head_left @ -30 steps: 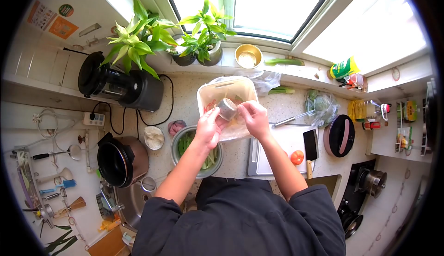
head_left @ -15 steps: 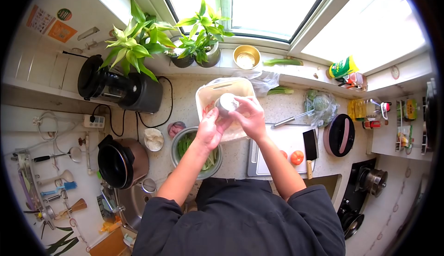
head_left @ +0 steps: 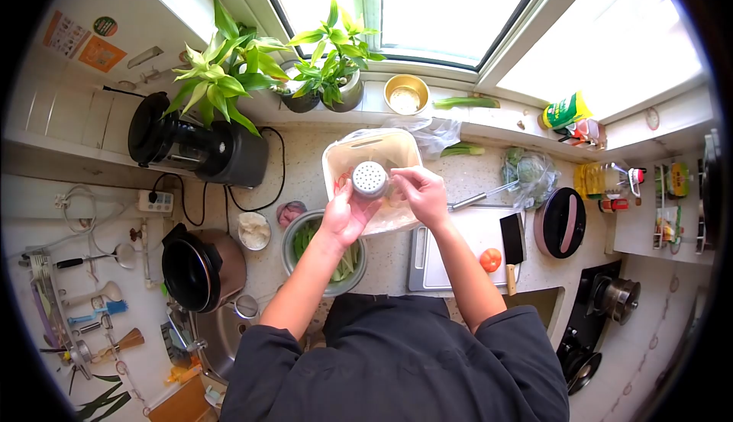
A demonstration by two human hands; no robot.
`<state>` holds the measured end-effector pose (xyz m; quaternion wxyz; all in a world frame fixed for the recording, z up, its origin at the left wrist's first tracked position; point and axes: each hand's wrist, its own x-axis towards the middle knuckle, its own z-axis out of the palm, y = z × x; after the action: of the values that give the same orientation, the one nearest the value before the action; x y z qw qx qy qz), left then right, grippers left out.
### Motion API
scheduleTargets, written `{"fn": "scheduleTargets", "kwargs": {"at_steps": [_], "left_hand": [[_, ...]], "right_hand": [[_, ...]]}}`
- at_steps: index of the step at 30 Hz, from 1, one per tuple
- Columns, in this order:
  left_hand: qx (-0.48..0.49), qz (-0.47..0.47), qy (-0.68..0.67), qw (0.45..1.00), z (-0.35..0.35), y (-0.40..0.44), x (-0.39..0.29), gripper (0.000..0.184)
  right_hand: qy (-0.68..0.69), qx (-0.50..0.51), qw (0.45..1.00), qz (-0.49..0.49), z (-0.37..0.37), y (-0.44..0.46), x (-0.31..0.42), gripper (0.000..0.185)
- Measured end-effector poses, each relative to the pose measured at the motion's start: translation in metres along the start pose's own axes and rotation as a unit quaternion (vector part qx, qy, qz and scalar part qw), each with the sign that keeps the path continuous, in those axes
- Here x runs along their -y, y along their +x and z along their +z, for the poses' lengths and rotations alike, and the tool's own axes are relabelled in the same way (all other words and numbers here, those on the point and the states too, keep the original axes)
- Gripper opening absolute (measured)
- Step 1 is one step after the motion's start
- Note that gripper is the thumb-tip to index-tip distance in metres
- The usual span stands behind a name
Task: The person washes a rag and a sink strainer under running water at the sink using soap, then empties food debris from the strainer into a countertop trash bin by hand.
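A small round metal shaker (head_left: 370,179) with a perforated top is held in my left hand (head_left: 348,216), over a white plastic tub (head_left: 382,144). My right hand (head_left: 421,194) is just right of the shaker, thumb and fingers pressed together; whatever lies between them is too small to name. Below left of the tub stands a bowl (head_left: 287,258) of green vegetables. To the lower right lies a white cutting board (head_left: 450,258) with a tomato (head_left: 490,259) and a cleaver (head_left: 512,239) on it.
Left of the bowl are a dish of white powder (head_left: 254,230) and a dark pot (head_left: 200,268). A strainer (head_left: 485,196) and bagged greens (head_left: 531,174) lie right of the tub. Potted plants (head_left: 336,78) and a gold bowl (head_left: 407,95) stand on the sill.
The shaker has turned so its perforated top faces the camera. My right hand has moved off it to the right.
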<state>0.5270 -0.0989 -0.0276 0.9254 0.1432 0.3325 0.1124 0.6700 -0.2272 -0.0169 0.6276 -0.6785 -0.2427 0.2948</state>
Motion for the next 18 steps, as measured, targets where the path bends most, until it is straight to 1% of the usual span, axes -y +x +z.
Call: {"fn": "scheduleTargets", "kwargs": {"at_steps": [3, 6, 8, 9, 12, 14, 15, 17, 18], "left_hand": [[0.024, -0.019, -0.015, 0.999, -0.013, 0.005, 0.000, 0.036], [0.036, -0.018, -0.015, 0.999, -0.013, 0.005, 0.001, 0.035], [0.026, -0.008, -0.001, 1.000, -0.006, 0.003, 0.001, 0.035], [0.014, 0.019, 0.027, 0.999, 0.001, 0.001, 0.001, 0.035], [-0.027, 0.090, 0.108, 0.990, 0.016, -0.003, 0.002, 0.035], [-0.057, 0.122, 0.157, 0.978, 0.015, -0.001, 0.004, 0.038], [-0.052, 0.137, 0.197, 0.969, 0.011, 0.002, 0.006, 0.038], [-0.042, 0.167, 0.276, 0.946, -0.003, 0.008, 0.009, 0.037], [-0.042, 0.170, 0.294, 0.940, -0.007, 0.008, 0.009, 0.037]], "right_hand": [[-0.057, -0.019, 0.998, -0.020, -0.002, -0.003, 0.006, 0.013], [-0.081, 0.002, 0.983, -0.166, 0.003, -0.002, 0.006, 0.012], [-0.096, -0.016, 0.987, -0.128, 0.006, -0.006, 0.011, 0.014], [-0.104, -0.023, 0.988, -0.110, 0.008, -0.008, 0.014, 0.015], [-0.041, -0.038, 0.997, -0.061, 0.011, -0.004, 0.002, 0.015], [-0.073, -0.030, 0.992, -0.097, 0.010, -0.002, 0.002, 0.016], [-0.090, -0.025, 0.989, -0.115, 0.010, 0.000, 0.003, 0.017], [-0.095, -0.012, 0.991, -0.093, 0.011, 0.002, 0.000, 0.015], [-0.097, -0.005, 0.992, -0.082, 0.011, 0.003, -0.002, 0.015]]}}
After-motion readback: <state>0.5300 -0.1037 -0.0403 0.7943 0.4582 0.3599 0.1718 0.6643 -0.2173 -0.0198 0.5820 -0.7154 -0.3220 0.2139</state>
